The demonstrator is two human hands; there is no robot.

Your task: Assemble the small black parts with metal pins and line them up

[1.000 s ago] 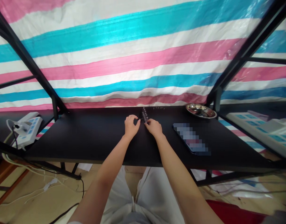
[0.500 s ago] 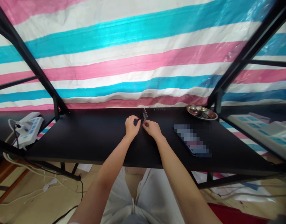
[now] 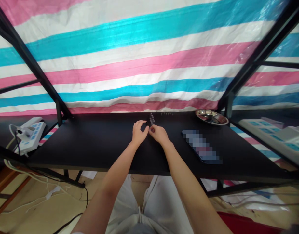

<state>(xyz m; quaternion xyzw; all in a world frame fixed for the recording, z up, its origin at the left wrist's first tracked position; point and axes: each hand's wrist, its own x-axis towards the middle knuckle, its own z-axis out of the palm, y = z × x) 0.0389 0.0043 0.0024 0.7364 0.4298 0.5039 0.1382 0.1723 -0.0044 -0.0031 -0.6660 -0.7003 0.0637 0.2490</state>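
Pale trousers [image 3: 161, 201] fill the bottom centre of the frame, with a red object [image 3: 239, 224] at the lower right and part of the tan floor [image 3: 32, 208] at the lower left. Above them, a black table [image 3: 86, 143] spans the middle. Right of centre on it lies a flat, blurred-out item [image 3: 200, 148], tilted and well apart from the hands. Both forearms reach up to the centre, where the left hand [image 3: 139, 132] is curved, a narrow gap between thumb and fingers; whether it grips anything, I cannot tell. Just beside it, the right hand [image 3: 159, 134] has thumb and forefinger drawn together; what may be between them is too small to tell. Directly beyond the fingertips, at the frame's centre, stand small clear beads [image 3: 152, 118] in a slanting line. Farther right sits a shiny metal dish [image 3: 212, 117], and near the table's back edge is a row of tiny pieces [image 3: 167, 114]. A striped sheet [image 3: 144, 68] covers the upper frame behind everything.
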